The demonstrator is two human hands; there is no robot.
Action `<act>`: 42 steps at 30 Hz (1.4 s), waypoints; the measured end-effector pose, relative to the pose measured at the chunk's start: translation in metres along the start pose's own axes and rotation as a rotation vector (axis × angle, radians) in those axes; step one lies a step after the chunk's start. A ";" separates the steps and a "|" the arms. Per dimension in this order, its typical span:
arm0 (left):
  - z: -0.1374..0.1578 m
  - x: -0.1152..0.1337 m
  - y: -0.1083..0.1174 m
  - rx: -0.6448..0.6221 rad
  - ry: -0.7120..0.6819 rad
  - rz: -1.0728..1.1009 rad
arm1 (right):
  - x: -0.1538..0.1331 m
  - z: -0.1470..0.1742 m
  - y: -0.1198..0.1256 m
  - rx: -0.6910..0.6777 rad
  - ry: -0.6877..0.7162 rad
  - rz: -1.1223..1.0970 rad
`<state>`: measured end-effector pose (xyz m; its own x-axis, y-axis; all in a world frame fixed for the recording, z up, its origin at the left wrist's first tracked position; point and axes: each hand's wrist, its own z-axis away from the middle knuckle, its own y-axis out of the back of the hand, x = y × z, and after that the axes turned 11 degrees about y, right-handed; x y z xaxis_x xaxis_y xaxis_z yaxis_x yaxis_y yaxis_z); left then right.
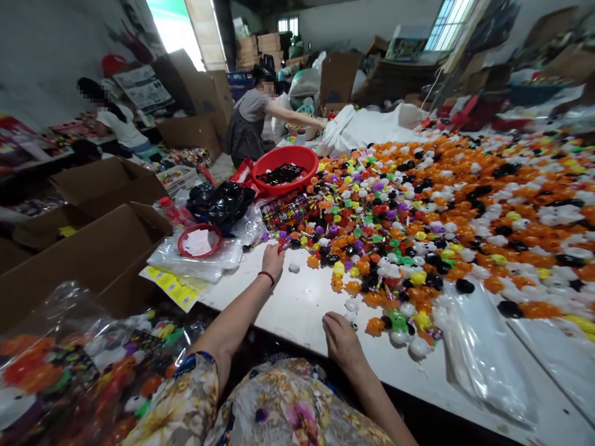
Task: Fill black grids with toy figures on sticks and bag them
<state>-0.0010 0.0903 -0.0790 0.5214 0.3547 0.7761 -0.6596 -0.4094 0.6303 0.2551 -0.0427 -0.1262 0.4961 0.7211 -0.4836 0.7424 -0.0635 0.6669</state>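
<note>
My left hand [273, 262], with a red beaded bracelet on the wrist, reaches to the near edge of a heap of small colourful plastic toys [357, 217]. Its fingers are pinched together beside a tiny red piece; what they hold is too small to make out. A lone white toy [294, 267] lies just to its right on the white table [297, 303]. My right hand [343, 341] rests at the table's front edge, back upward, fingers loosely bent and slightly apart, with nothing visible in them. Close to it are white toys and an orange toy [374, 326].
A red basin [286, 170] with black plastic grids stands beyond my left hand. Left of it are a black bag [220, 203] and a small red basket [199, 240] of papers. Clear bags [488, 353] lie right. Cardboard boxes [93, 248] stand left. A co-worker [248, 121] reaches across behind.
</note>
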 end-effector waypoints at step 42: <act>0.115 -0.014 0.092 0.412 -0.560 -0.609 | 0.010 -0.033 -0.009 -0.025 -0.330 0.005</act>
<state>-0.0064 -0.0493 -0.0292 0.9716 0.1928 0.1369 0.0034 -0.5903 0.8071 0.2386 -0.0119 -0.1184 0.6218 0.4583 -0.6351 0.7303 -0.0465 0.6815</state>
